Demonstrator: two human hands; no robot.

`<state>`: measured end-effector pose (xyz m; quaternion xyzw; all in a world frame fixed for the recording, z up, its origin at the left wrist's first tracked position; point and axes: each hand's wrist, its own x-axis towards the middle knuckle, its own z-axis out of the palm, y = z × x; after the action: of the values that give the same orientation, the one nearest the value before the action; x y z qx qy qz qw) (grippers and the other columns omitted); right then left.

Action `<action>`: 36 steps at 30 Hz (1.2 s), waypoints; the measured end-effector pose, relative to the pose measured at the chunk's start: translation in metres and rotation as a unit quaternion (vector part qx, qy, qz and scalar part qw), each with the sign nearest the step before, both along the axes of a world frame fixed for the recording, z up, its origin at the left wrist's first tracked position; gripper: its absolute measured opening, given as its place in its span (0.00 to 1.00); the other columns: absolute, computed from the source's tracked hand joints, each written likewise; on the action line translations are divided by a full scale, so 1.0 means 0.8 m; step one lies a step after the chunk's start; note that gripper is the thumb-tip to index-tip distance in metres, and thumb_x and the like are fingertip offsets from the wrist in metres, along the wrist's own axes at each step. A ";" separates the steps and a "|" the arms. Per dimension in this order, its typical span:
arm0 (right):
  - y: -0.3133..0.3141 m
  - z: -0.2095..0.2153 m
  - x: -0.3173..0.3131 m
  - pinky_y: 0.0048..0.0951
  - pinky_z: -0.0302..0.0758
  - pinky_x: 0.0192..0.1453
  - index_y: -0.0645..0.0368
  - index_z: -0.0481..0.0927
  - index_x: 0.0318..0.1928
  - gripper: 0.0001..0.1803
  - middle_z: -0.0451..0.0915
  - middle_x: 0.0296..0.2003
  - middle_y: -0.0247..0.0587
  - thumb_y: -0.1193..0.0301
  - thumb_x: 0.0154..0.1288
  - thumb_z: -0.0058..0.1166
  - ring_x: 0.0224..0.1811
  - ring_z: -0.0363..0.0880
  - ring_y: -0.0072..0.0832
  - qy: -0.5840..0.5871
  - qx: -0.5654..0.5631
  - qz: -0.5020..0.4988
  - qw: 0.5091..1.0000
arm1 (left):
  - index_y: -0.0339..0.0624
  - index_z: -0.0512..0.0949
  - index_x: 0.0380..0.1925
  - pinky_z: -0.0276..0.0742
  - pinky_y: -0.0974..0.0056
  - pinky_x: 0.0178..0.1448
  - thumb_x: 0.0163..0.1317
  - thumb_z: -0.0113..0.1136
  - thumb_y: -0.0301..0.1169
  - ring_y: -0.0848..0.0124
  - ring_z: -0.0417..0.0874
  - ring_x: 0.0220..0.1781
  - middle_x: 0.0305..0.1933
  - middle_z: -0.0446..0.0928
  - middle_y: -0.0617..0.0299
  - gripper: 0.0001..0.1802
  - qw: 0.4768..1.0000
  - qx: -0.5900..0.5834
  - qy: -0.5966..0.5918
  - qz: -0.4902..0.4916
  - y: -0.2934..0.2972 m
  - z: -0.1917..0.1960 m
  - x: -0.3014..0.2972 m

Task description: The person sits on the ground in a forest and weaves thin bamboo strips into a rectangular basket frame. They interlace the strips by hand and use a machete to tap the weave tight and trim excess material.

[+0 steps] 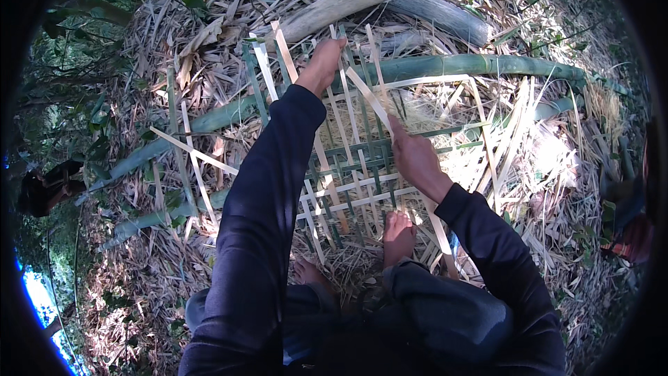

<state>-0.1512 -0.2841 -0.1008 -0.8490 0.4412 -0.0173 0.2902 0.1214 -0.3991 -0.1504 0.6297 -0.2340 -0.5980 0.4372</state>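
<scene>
A loose lattice of green and pale bamboo strips [362, 200] lies woven on the ground before my bare feet [399, 233]. At its far side my left hand [323, 64] is closed around the upper end of an upright strip, most of its fingers hidden behind the wrist. To the right, my right hand [417, 161] grips a long pale bamboo strip [369, 95], which slants from the upper left, passes under the hand and seems to come out below it toward my right knee. Other upright strips [262, 68] stick out past the weave near my left hand.
Green bamboo poles [445, 65] lie crosswise beneath and beyond the strips. Thick dry bamboo pieces [341, 7] rest at the far side. Dry leaves and husks [160, 264] cover the ground; loose pale strips [511, 132] lie at right. Leafy plants [90, 35] stand at left.
</scene>
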 end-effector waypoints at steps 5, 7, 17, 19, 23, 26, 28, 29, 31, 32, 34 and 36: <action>-0.021 0.007 -0.007 0.53 0.77 0.33 0.62 0.61 0.71 0.33 0.80 0.22 0.55 0.72 0.66 0.49 0.25 0.81 0.52 0.008 -0.002 -0.003 1.000 | 0.40 0.67 0.62 0.68 0.59 0.62 0.73 0.51 0.34 0.71 0.69 0.48 0.48 0.71 0.64 0.21 0.997 0.039 0.044 0.057 0.002 0.041 -0.029; -0.039 0.012 -0.013 0.53 0.77 0.34 0.59 0.62 0.71 0.32 0.80 0.23 0.56 0.71 0.67 0.47 0.26 0.81 0.52 0.019 -0.019 0.007 1.000 | 0.40 0.68 0.61 0.68 0.60 0.61 0.72 0.51 0.34 0.71 0.69 0.47 0.47 0.71 0.65 0.20 1.000 0.001 0.003 0.011 0.010 0.040 -0.023; -0.144 0.016 -0.035 0.46 0.75 0.40 0.34 0.76 0.64 0.21 0.82 0.33 0.45 0.64 0.76 0.41 0.38 0.83 0.44 0.063 -0.105 0.105 0.987 | 0.39 0.61 0.70 0.69 0.61 0.69 0.75 0.47 0.34 0.66 0.75 0.61 0.62 0.73 0.59 0.26 0.994 -0.036 -0.077 -0.076 0.054 0.100 -0.010; -0.173 0.010 -0.027 0.45 0.72 0.46 0.35 0.77 0.63 0.20 0.81 0.35 0.43 0.65 0.75 0.43 0.43 0.81 0.41 0.059 -0.149 0.161 0.974 | 0.39 0.61 0.70 0.69 0.61 0.69 0.75 0.47 0.34 0.68 0.75 0.61 0.62 0.72 0.59 0.26 0.994 -0.041 -0.072 -0.072 0.058 0.107 -0.016; -0.196 -0.005 -0.003 0.44 0.65 0.54 0.41 0.80 0.57 0.17 0.80 0.36 0.40 0.66 0.71 0.48 0.49 0.78 0.38 0.095 -0.104 0.200 0.970 | 0.39 0.60 0.71 0.70 0.62 0.68 0.75 0.47 0.33 0.70 0.76 0.60 0.64 0.72 0.58 0.27 0.996 -0.048 -0.046 -0.062 0.062 0.116 -0.029; -0.171 -0.032 0.011 0.47 0.64 0.54 0.47 0.77 0.50 0.10 0.80 0.34 0.41 0.68 0.70 0.50 0.46 0.79 0.42 -0.026 -0.071 0.194 0.978 | 0.40 0.58 0.73 0.70 0.63 0.68 0.75 0.47 0.34 0.69 0.75 0.61 0.65 0.71 0.58 0.29 0.998 -0.049 -0.025 -0.040 0.070 0.116 -0.023; -0.158 -0.036 0.004 0.45 0.64 0.53 0.51 0.73 0.45 0.06 0.79 0.31 0.43 0.68 0.70 0.50 0.41 0.79 0.44 -0.049 -0.006 0.137 0.989 | 0.39 0.57 0.74 0.70 0.63 0.68 0.75 0.48 0.34 0.68 0.75 0.61 0.66 0.71 0.59 0.30 0.998 -0.047 -0.012 -0.028 0.070 0.112 -0.027; -0.151 -0.035 0.002 0.44 0.64 0.54 0.52 0.73 0.45 0.06 0.79 0.31 0.44 0.68 0.70 0.51 0.40 0.79 0.44 -0.069 0.032 0.118 0.990 | 0.39 0.56 0.74 0.70 0.63 0.68 0.75 0.48 0.34 0.68 0.74 0.62 0.66 0.71 0.59 0.30 0.999 -0.044 -0.008 -0.019 0.073 0.109 -0.025; -0.139 -0.033 0.000 0.43 0.67 0.51 0.54 0.73 0.46 0.08 0.79 0.29 0.45 0.67 0.70 0.52 0.36 0.79 0.44 -0.095 0.093 0.094 0.987 | 0.39 0.57 0.74 0.71 0.63 0.67 0.75 0.48 0.34 0.68 0.73 0.62 0.67 0.70 0.59 0.30 0.999 -0.046 -0.027 0.000 0.079 0.102 -0.023; -0.136 -0.031 -0.003 0.43 0.68 0.49 0.54 0.73 0.47 0.09 0.79 0.28 0.45 0.67 0.70 0.52 0.35 0.79 0.44 -0.095 0.101 0.086 0.987 | 0.39 0.57 0.74 0.71 0.63 0.67 0.75 0.48 0.34 0.68 0.73 0.63 0.67 0.70 0.59 0.30 0.998 -0.047 -0.033 0.007 0.081 0.099 -0.026; -0.130 -0.028 -0.005 0.43 0.71 0.47 0.54 0.73 0.48 0.09 0.78 0.27 0.46 0.67 0.70 0.52 0.34 0.79 0.44 -0.095 0.119 0.072 0.986 | 0.37 0.62 0.71 0.74 0.63 0.63 0.75 0.48 0.33 0.70 0.77 0.57 0.66 0.72 0.59 0.27 0.998 -0.043 -0.042 0.004 0.093 0.095 -0.026; -0.135 -0.035 -0.007 0.42 0.73 0.44 0.53 0.74 0.49 0.10 0.78 0.27 0.47 0.67 0.70 0.52 0.32 0.79 0.43 -0.093 0.094 0.086 0.987 | 0.37 0.65 0.68 0.75 0.64 0.61 0.75 0.48 0.33 0.71 0.79 0.54 0.64 0.73 0.59 0.24 0.997 -0.051 -0.063 0.015 0.108 0.083 -0.025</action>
<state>-0.1566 -0.3922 -0.1287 -0.8473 0.3372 -0.0295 0.4093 0.1014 -0.3126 -0.0840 0.6467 -0.2819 -0.5375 0.4620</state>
